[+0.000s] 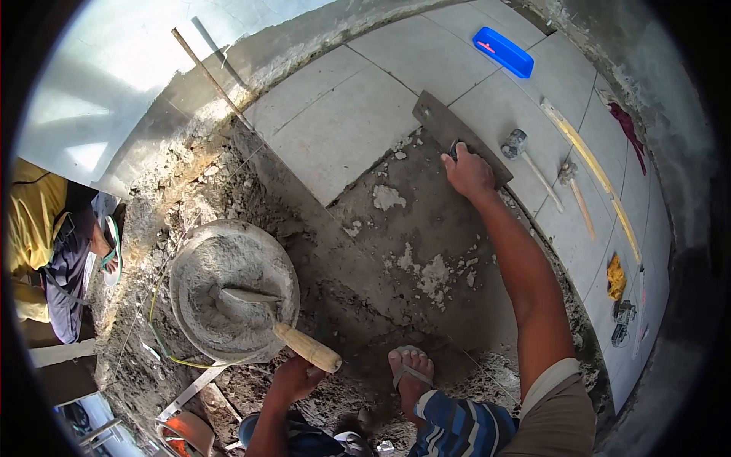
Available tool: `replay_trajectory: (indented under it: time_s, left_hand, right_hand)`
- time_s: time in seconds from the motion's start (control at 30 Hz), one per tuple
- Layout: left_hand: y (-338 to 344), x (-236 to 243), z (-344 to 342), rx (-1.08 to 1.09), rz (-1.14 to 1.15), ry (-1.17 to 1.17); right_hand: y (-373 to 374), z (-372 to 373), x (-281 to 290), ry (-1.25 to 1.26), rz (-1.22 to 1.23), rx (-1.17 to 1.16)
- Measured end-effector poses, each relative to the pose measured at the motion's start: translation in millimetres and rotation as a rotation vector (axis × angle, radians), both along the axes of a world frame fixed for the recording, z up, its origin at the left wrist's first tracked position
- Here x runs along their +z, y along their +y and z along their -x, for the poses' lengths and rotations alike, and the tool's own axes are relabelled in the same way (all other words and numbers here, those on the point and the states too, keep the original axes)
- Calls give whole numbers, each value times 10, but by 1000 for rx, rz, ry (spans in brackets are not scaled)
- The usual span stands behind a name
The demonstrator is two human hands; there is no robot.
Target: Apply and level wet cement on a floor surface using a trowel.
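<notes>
My right hand [469, 172] is closed around the dark handle of a long rectangular float [445, 126]. Its flat plate spans a corner of laid tile and the grey mortar bed [358, 251]. At the lower middle, my left hand [295, 378] is just beside the wooden handle of a pointed trowel [304, 344]; its fingers are mostly hidden, so I cannot see what they hold. The trowel's blade lies in a round basin [183, 293] of grey powdery mix, with the handle hanging over the rim.
On the pale tiles [327, 129] lie a blue tray [502, 52], a mallet [515, 143], a hammer [580, 199], a yellow straightedge [590, 156] and a yellow cloth [616, 278]. A rod [209, 76] leans at the wall. Another person's sandalled foot [112, 255] is at left.
</notes>
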State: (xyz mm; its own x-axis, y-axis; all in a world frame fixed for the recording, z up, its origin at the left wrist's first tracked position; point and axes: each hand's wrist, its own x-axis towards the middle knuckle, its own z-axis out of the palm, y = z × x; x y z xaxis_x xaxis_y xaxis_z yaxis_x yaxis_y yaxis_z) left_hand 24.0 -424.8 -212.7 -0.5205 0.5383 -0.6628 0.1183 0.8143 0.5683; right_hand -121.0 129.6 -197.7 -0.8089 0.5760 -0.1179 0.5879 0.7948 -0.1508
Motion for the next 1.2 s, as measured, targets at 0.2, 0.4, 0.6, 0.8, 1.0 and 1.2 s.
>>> replay_trajectory:
  time_s: [0.2,0.4,0.6,0.8,1.0,1.2]
  left_hand:
    - [-169,-109,-35,3,38,23]
    - [-49,-9,13,13,16,58]
    - [65,13,24,18,123,-12]
    - [-168,-454,-56,-65,22,63]
    - [-139,-401,-91,-86,148,77]
    - [-110,-186,-35,-4,41,82]
  right_hand:
    - [-220,-277,-147,-26,-21,246]
    - [-239,-407,-50,76,20,157]
    - [-387,-274,-51,0,72,130]
    - [-278,-444,-128,332,147,137]
    - [211,-13,-50,302,750,-276]
    - [82,-129,-134,194,737,-69]
